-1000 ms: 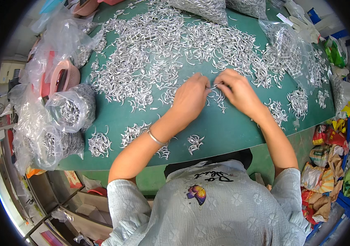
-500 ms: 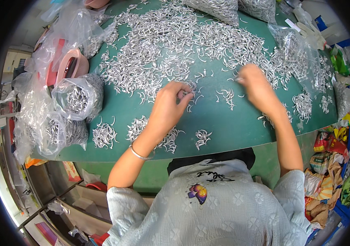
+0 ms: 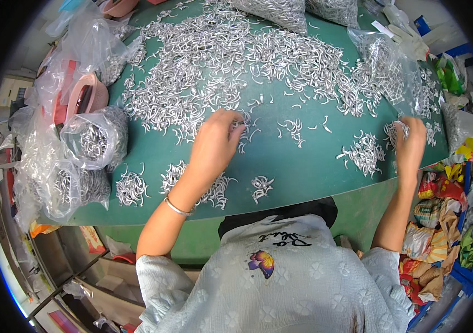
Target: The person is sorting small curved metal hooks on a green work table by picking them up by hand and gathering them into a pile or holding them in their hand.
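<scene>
Small curved silver metal pieces (image 3: 192, 72) cover much of the green table (image 3: 303, 166) in a wide heap. My left hand (image 3: 216, 141), with a silver bangle (image 3: 178, 207) on its wrist, is at the heap's near edge. Its thumb and fingers are pinched together, with silver pieces showing at the tips. At the right, my right hand (image 3: 411, 141) is lowered over a small pile (image 3: 393, 133) of the same pieces. Its fingers are curled, and whatever lies between them is hidden. A few loose pieces (image 3: 293, 132) lie between the hands.
Other small piles (image 3: 365, 154) line the near side, including one at the left (image 3: 131, 187). Filled clear plastic bags (image 3: 95, 139) and a pink basket (image 3: 89, 91) stand along the left edge. More full bags (image 3: 281, 12) sit at the back, and one (image 3: 380, 61) lies at the right.
My right hand has moved right and nearer, from beside the main heap to a small pile at the right. The left hand stays pinched by the heap. The whole view has shifted slightly.
</scene>
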Demonstrator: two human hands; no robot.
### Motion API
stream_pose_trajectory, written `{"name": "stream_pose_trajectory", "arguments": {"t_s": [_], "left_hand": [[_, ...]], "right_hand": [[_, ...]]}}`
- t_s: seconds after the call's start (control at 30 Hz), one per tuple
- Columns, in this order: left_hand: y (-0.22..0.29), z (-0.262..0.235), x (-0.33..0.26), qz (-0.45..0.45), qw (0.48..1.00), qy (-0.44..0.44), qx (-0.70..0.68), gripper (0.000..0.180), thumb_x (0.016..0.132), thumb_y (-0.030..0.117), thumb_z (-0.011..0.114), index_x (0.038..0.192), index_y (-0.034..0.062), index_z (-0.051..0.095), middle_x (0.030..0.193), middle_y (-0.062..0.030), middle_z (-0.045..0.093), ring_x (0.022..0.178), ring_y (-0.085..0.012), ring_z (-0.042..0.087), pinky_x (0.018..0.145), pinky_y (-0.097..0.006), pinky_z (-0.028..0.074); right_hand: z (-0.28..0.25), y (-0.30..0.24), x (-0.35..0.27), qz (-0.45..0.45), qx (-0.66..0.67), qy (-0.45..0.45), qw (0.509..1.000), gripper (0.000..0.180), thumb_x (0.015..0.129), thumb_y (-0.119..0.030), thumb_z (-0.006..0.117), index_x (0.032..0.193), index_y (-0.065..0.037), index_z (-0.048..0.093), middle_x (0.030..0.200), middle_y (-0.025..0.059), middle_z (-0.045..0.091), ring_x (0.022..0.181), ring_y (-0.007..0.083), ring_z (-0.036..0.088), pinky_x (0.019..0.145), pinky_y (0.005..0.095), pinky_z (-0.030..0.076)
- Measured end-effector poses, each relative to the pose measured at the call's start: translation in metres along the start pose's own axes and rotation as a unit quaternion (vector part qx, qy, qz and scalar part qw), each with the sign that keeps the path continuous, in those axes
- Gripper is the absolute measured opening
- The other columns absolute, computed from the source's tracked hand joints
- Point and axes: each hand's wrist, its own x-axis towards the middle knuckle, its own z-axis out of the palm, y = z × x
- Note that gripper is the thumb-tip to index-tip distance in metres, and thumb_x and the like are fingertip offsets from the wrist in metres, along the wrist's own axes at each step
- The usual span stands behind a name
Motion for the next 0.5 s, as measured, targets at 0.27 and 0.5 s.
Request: {"name": "stream_pose_trajectory", "arguments": {"t_s": [0.27,0.5], "left_hand": [[0.020,0.030,0.014,0.091,0.994,-0.056,0.013,0.024,0.081,0.007,0.065,0.105,0.0042,0.062,0.085,-0.0136,0.056,0.075,-0.0320,0.057,0.067,-0.041,0.047],[0.020,0.055,0.020,0.133,0.988,-0.076,0.016,0.021,0.082,0.007,0.064,0.103,0.0037,0.061,0.089,-0.0145,0.055,0.082,-0.0351,0.056,0.070,-0.043,0.047]], "right_hand": [[0.043,-0.150,0.014,-0.233,0.296,-0.174,0.910,0.015,0.077,-0.004,0.065,0.092,-0.002,0.063,0.101,0.0078,0.057,0.096,0.0261,0.051,0.082,0.0361,0.039],[0.037,-0.147,0.009,-0.236,0.257,-0.219,0.911,0.011,0.076,-0.003,0.064,0.086,-0.002,0.060,0.094,0.0067,0.055,0.092,0.0252,0.049,0.080,0.0364,0.037]]}}
